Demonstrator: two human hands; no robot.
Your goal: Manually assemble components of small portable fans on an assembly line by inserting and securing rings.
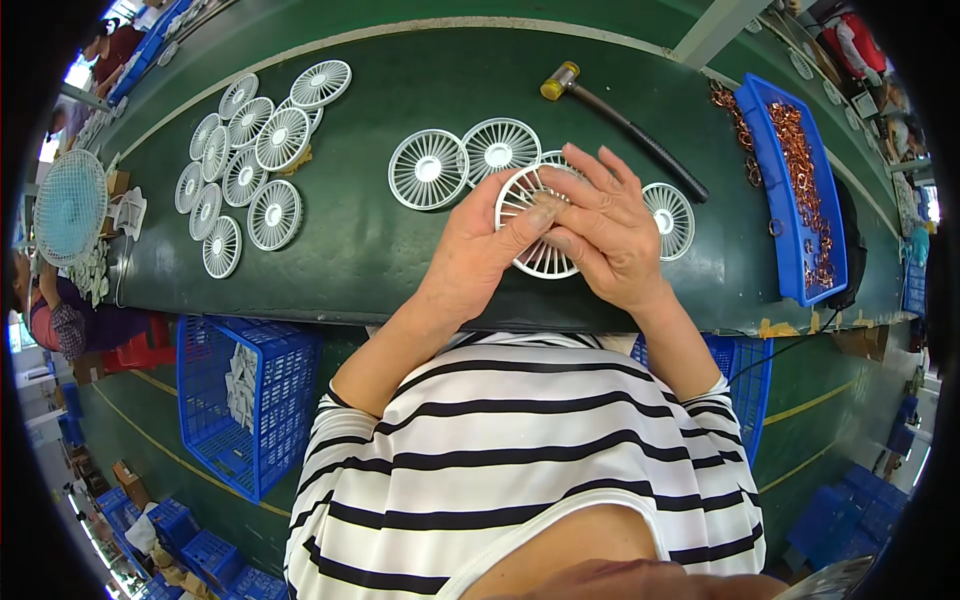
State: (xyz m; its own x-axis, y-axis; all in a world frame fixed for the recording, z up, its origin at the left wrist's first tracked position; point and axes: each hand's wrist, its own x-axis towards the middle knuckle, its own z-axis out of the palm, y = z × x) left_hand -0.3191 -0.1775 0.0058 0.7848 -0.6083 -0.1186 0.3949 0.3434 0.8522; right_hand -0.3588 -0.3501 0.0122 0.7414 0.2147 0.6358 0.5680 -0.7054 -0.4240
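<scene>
A round white spoked grille (546, 262) is held in front of me, tilted, above the near part of the green table. My left hand (470, 252) is closed on its left side, with the thumb over its face. My right hand (612, 232) grips it from the right, its thumb and some fingers pressed at the middle and its other fingers raised. The hands hide the grille's centre, so any small part there cannot be made out. Just beyond lie two more grilles, a left one (428, 169) and a right one (501, 148), and another grille (668, 221) lies right of my right hand.
Several grilles (283, 138) lie grouped at the table's left. A yellow-headed mallet (630, 130) lies beyond my right hand. At the right, a blue tray (757, 130) holds copper-coloured rings (797, 150). Below the table's edge stands a blue crate (217, 400). Other people sit far left.
</scene>
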